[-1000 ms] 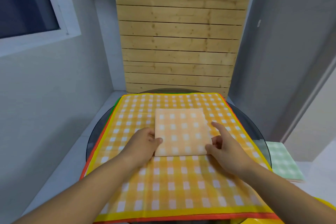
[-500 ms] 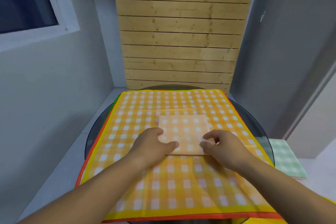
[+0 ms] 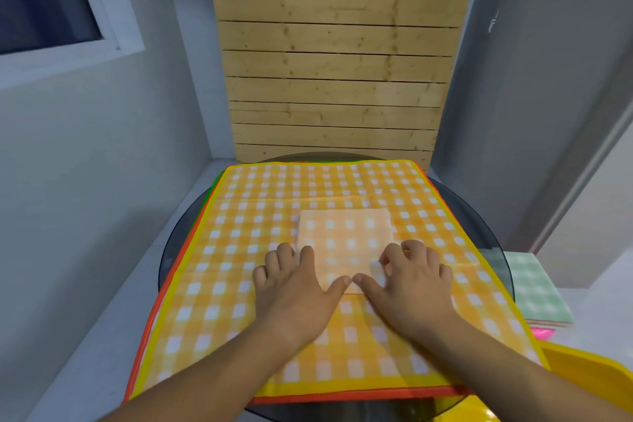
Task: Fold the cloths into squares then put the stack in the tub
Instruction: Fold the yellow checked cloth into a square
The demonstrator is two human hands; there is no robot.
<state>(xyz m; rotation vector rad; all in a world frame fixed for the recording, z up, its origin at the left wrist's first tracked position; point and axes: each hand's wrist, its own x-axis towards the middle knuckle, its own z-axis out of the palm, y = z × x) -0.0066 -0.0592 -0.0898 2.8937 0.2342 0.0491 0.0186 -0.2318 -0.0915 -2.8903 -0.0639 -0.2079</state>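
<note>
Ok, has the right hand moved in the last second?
Yes. Against the folded cloth, the right hand went from its right edge to its near right corner, thumb almost meeting the left hand's thumb.

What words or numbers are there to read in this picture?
None can be read. The folded orange cloth, the big yellow checked cloth, the green checked cloth and the yellow tub show only checks or plain colour.
The tiny pale mark on the right wall is too small to read.

Spread checked cloths (image 3: 239, 288) on glass table (image 3: 176, 250)
</note>
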